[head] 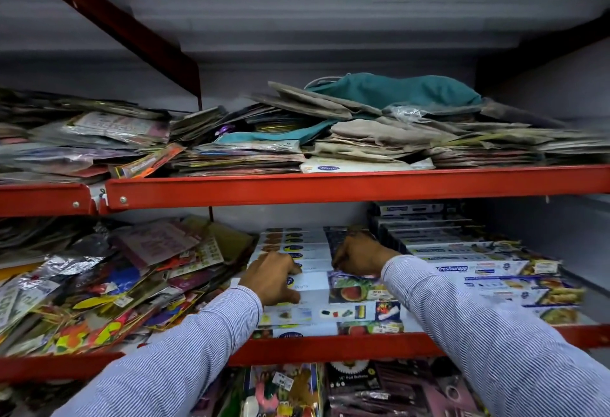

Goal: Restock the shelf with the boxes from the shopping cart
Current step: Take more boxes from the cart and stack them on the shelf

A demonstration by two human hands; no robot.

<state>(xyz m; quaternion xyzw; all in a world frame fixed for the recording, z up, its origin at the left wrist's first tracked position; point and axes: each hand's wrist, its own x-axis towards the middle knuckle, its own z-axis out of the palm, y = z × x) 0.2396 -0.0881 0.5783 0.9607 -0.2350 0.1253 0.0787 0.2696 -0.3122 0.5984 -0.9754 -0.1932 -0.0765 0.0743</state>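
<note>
Both hands press curled fingers down on the long boxes (297, 279) lying flat on the middle shelf (330, 347), left hand (272, 276) and right hand (358, 256) side by side, likely squaring the row. Whether either grips a box cannot be told.

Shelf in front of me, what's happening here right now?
A person in striped sleeves has both hands on long boxes lying flat on the middle shelf. The left hand and right hand rest knuckles-up on the box tops, apparently lining up the rows. Loose packets crowd the left side.
</note>
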